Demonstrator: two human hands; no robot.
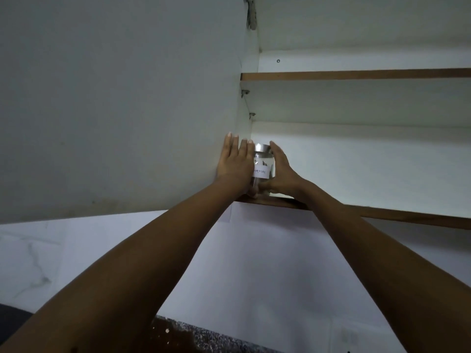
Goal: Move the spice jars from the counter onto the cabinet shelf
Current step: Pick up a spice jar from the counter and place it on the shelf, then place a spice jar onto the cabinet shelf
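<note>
fingers [244, 150]: left hand [235, 165] flat and straight, pressed to spice jar [264, 164] side; right hand [280, 171] cups the far side, thumb across base | jar between them, on lower shelf [382, 214] front edge | glass: rigid, smooth, breakable, likely light; hold body below metal lid [262, 148] | label [260, 172] handwritten, readable part "…amon"

Both arms are bare along their whole visible length: the left forearm [142, 250] and the right forearm [369, 250] are uncovered from the frame edge to the wrist. The left hand [235, 165] is also uncovered, and the nails on its fingers [230, 143] are short and trimmed. The right hand [283, 171] is likewise uncovered; its nails cannot be made out in the dim light.
</note>
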